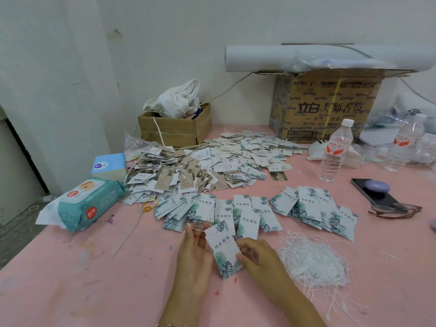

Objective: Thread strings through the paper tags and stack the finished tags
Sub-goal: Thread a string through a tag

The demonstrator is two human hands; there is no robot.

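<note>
A leaf-printed paper tag [224,250] is held just above the pink table [94,267], front and centre on my remote feed, tilted with its hole end pointing up and to the left. The right hand [259,258] grips the tag's lower right edge, thumb and fingers curled onto the card. The left hand [194,253] sits against the tag's left side, and its fingertips pinch a thin white string [198,229] that runs to the tag's top corner. I cannot tell from here whether the string is through the hole.

Just right of the hands lies a loose tangle of white strings [313,260]. Beyond the held tag, matching tags lie fanned across the table in a row [219,211], with a second overlapping spread [316,208] to the right.

Farther back is a large heap of mixed tags [236,156]; those on its left side, the strung tags [169,171], carry cords. A yellow rubber band [148,205] lies at the heap's near left edge.

To the left are a teal pack of wet wipes [85,204] and a blue tissue box [109,165]. A small cardboard box [174,128] stuffed with white cloth stands behind the heap, and a large printed carton [325,105] against the wall carries a white roll [306,59]. A water bottle [336,152] and a phone [375,194] sit at right.
</note>
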